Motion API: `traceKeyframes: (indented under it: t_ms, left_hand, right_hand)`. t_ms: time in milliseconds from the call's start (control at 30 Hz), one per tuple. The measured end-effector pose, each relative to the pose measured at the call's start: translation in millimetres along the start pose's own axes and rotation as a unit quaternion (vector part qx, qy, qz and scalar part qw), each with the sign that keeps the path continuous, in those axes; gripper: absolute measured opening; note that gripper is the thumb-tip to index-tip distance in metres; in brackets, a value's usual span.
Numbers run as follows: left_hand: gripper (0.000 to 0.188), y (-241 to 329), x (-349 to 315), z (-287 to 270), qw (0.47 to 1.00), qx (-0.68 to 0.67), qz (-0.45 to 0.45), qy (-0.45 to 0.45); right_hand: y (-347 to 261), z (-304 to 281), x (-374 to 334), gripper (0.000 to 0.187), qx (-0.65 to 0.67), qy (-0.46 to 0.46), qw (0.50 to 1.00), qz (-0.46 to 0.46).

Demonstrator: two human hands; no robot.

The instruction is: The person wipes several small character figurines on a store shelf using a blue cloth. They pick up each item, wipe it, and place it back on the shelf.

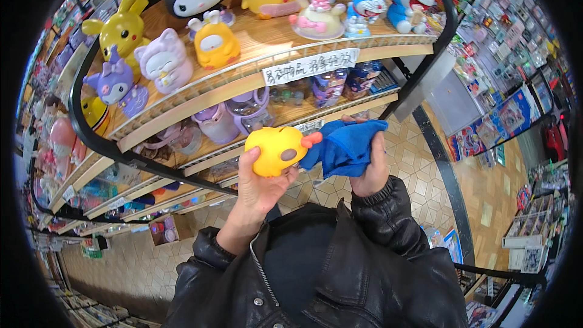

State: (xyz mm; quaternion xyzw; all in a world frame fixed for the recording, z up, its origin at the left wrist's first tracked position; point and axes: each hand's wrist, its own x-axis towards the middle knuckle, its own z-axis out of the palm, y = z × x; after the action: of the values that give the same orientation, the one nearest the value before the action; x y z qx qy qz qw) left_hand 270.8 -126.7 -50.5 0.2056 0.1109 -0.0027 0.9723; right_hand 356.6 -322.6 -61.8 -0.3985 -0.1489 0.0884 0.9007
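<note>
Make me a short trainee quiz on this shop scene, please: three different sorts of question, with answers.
1. Which hand holds a yellow toy?
2. True or false: the cloth is red.
3. Where is the white sign?
A) On the floor
B) On the shelf edge
C) On a sleeve

Key:
1. The left hand.
2. False: it is blue, and the right hand holds it.
3. B

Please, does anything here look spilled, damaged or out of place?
Nothing stands out: the figures on the upper shelf stand upright, and the yellow figure in the left hand shows no visible damage.
</note>
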Motion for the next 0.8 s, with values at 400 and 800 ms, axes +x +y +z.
traceKeyframes:
  t_ms: [400, 800]
  left_hand:
    - [0.079, -6, 2, -7, 0.947, -0.216, -0.234, -0.038]
    - [0.070, -16, -4, -2, 0.965, -0.058, -0.249, 0.065]
  right_hand:
    - [-8, 10, -1, 0.057, 0.061, -0.017, 0.998, -0.011]
    - [-5, 36, -4, 0.043, -0.116, -0.160, 0.980, -0.031]
